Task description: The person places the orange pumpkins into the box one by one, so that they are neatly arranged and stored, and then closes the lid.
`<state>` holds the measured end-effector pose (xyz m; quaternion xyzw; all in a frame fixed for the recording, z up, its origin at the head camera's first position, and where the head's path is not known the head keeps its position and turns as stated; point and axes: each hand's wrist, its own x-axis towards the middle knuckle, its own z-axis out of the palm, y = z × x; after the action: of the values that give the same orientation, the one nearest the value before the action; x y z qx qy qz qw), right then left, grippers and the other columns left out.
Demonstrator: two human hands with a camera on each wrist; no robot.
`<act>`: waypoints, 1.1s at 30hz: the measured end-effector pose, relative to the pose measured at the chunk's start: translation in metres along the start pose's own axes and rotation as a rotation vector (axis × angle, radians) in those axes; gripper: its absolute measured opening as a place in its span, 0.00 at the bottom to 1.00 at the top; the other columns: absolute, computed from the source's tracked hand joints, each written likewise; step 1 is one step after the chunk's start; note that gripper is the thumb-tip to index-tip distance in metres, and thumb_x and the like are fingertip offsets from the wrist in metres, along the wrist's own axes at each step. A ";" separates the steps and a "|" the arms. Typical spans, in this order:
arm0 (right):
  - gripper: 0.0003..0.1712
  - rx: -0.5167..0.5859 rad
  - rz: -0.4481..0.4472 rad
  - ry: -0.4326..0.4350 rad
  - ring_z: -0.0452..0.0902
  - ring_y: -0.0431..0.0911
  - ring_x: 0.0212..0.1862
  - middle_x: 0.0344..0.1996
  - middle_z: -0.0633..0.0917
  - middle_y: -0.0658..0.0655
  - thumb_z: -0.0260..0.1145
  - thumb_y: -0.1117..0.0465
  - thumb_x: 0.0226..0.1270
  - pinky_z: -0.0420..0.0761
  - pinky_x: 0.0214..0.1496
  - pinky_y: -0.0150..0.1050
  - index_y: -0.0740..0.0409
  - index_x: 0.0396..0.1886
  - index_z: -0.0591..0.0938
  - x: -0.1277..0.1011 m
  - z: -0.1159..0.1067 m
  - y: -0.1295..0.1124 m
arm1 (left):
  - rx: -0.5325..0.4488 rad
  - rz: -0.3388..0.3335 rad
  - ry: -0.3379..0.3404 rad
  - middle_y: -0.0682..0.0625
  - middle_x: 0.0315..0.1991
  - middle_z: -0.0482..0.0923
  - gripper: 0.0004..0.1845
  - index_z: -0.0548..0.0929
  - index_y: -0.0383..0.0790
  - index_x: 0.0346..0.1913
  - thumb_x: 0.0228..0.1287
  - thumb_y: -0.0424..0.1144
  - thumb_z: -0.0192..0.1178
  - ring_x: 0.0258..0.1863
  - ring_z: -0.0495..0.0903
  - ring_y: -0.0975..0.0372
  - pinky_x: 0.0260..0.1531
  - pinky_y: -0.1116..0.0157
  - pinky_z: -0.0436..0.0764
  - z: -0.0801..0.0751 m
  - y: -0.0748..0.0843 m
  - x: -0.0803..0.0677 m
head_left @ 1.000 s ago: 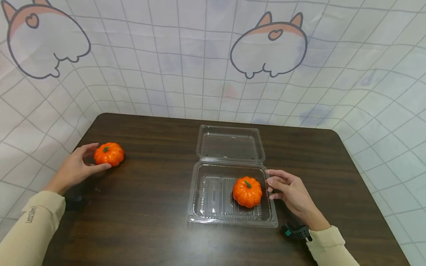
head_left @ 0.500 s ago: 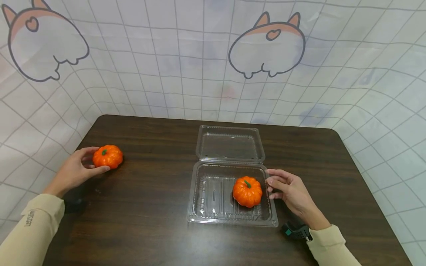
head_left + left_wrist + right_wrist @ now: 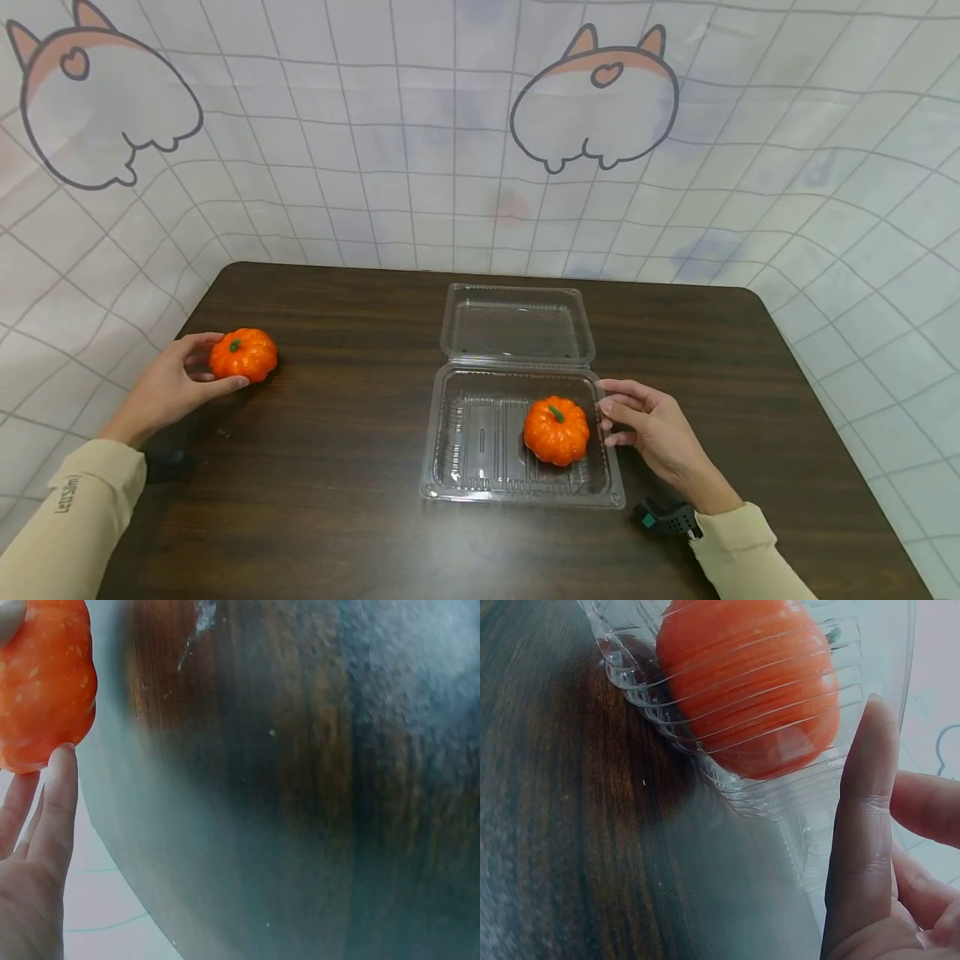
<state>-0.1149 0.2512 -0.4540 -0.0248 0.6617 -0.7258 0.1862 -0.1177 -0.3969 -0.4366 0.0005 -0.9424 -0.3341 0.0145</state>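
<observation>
A small orange pumpkin (image 3: 242, 354) with a green stem sits on the dark wooden table (image 3: 337, 517) at the left. My left hand (image 3: 225, 360) grips it, thumb in front and fingers behind; the left wrist view shows fingers (image 3: 56, 802) against the pumpkin (image 3: 45, 682). A clear plastic clamshell box (image 3: 472, 442) lies open at the centre, its lid (image 3: 517, 325) flat behind. A second pumpkin (image 3: 556, 430) rests in its right half. My right hand (image 3: 606, 412) sits at the box's right wall, fingers loosely curled and holding nothing. In the right wrist view a finger (image 3: 862, 810) stands beside that pumpkin (image 3: 757, 682).
A white gridded cloth (image 3: 420, 167) with cartoon prints hangs behind and around the table. The table's rounded far corners and both side edges are in view. A black wrist strap (image 3: 663, 518) lies by my right sleeve.
</observation>
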 end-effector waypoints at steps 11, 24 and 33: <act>0.23 0.006 0.006 0.006 0.84 0.39 0.33 0.38 0.89 0.46 0.67 0.63 0.74 0.90 0.36 0.35 0.63 0.65 0.75 0.001 0.001 0.000 | 0.024 0.010 -0.014 0.27 0.61 0.75 0.45 0.67 0.26 0.71 0.60 0.49 0.76 0.38 0.67 0.92 0.34 0.85 0.75 0.000 0.010 0.002; 0.24 0.012 0.001 0.007 0.85 0.39 0.33 0.38 0.89 0.46 0.67 0.63 0.74 0.90 0.36 0.35 0.65 0.66 0.75 0.000 0.000 0.002 | 0.040 0.033 -0.026 0.30 0.63 0.74 0.45 0.69 0.29 0.71 0.59 0.51 0.77 0.45 0.82 0.71 0.37 0.86 0.75 0.004 0.027 0.005; 0.25 -0.006 -0.008 0.007 0.84 0.39 0.33 0.38 0.89 0.46 0.67 0.63 0.74 0.91 0.36 0.36 0.66 0.66 0.74 0.001 0.001 0.001 | 0.029 0.076 -0.027 0.31 0.66 0.72 0.44 0.69 0.31 0.71 0.59 0.49 0.77 0.56 0.81 0.39 0.39 0.87 0.74 0.010 0.048 0.006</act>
<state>-0.1153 0.2500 -0.4547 -0.0255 0.6644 -0.7248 0.1807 -0.1233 -0.3538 -0.4140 -0.0395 -0.9466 -0.3197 0.0143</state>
